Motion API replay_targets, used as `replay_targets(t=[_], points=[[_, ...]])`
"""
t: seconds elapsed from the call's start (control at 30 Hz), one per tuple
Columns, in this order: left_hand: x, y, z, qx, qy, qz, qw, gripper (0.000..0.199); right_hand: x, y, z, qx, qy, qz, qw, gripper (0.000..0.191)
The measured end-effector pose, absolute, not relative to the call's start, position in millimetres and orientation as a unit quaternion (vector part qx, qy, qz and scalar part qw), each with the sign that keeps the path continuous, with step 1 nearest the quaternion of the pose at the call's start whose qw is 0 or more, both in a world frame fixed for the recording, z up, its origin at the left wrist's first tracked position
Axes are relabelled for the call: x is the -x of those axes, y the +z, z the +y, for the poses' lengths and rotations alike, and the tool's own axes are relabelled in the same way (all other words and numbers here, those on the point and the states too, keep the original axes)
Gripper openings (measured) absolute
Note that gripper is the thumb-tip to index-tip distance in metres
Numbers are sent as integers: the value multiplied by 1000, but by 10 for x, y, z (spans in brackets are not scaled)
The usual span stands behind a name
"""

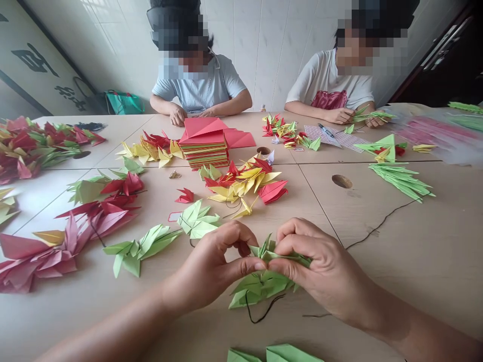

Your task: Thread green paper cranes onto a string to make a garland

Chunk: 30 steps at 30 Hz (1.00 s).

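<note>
Between my two hands is a folded green paper piece [267,250]. My left hand [222,264] pinches its left side with thumb and fingertips, and my right hand [315,266] grips its right side, the two thumbs nearly touching. Right below them lies a cluster of green folded papers [256,289], partly covered by my hands, with a black cord [260,319] looping out toward me. Left of my left hand are two more green folded bunches, one nearer [141,246] and one farther [196,220].
A stack of red, yellow and green paper [207,151] stands mid-table, with red and yellow folded pieces [245,181] before it. Colourful heaps [30,146] fill the left. Two people sit opposite; one holds green paper. A green bundle [402,181] with cord lies right.
</note>
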<state>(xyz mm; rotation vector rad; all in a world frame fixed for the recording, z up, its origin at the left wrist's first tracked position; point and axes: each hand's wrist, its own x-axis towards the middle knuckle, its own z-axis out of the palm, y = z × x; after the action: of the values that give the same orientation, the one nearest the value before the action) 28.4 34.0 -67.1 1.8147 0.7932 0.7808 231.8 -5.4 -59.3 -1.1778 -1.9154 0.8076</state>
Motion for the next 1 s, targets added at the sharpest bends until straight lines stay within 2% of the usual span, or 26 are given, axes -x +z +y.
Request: replay_targets(t=[0.2, 0.37, 0.5, 0.63, 0.77, 0.87, 1.0], points=[[-260, -645, 342, -832, 337, 297, 324, 15, -2334, -634, -58, 418, 194, -797, 390, 15], [-265, -649, 321, -858, 354, 262, 266, 12, -2314, -658, -38, 413, 164, -806, 390, 15], [-256, -631, 312, -848, 340, 282, 292, 12, -2314, -642, -33, 409, 186, -800, 398, 15], [-236, -606, 321, -816, 319, 323, 358, 10, -2383, -609, -4, 428, 262, -756, 420, 18], [-218, -607, 352, -768, 325, 344, 431, 11, -2500, -663, 133, 499, 231, -713, 435, 23], [-214, -627, 372, -745, 328, 361, 454, 13, -2555, -731, 231, 540, 219, -716, 385, 32], [-227, -661, 392, -701, 353, 401, 472, 14, -2549, -754, 240, 574, 275, -712, 296, 43]])
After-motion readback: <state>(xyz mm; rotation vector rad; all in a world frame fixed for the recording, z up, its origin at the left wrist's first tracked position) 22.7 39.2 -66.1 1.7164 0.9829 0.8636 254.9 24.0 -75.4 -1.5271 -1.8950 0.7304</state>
